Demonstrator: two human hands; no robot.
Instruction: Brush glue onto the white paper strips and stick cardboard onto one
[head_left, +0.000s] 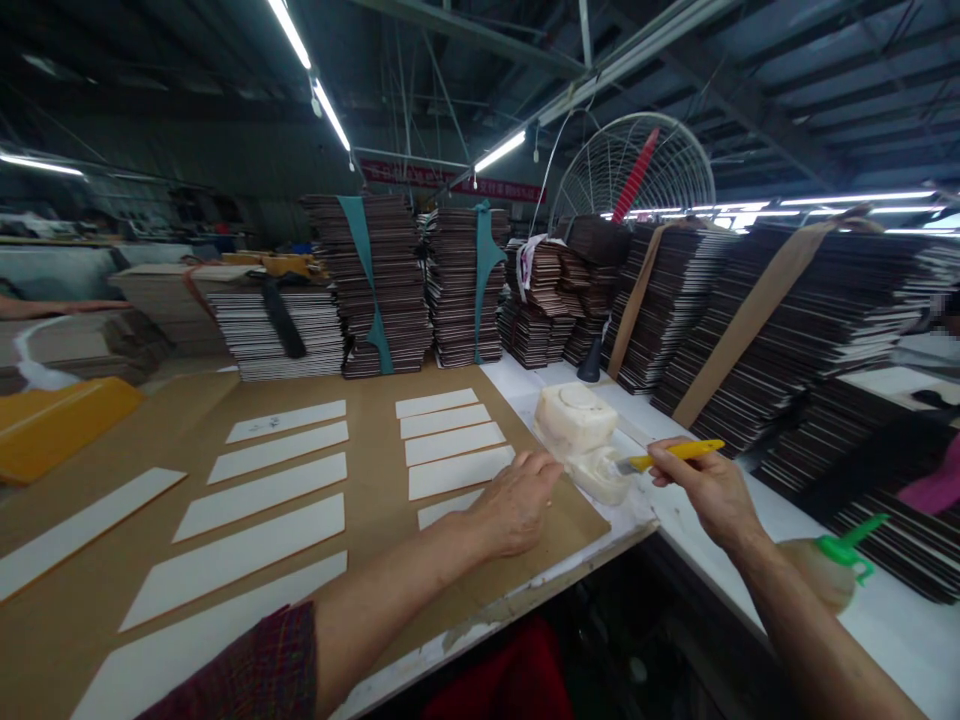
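As brush [694, 450] slants crosswise — head [625, 466] points down-left.

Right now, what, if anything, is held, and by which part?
The right hand holds a brush by its yellow handle, around the middle; whether the left hand holds anything cannot be told.

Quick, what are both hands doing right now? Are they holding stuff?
Left hand: fingers bent down over the brown sheet; can't tell if it's holding anything.
Right hand: closed, holding a yellow-handled brush.

Free board [373, 440] between white strips [454, 444]; stacks [406, 290] seemingly block beyond.
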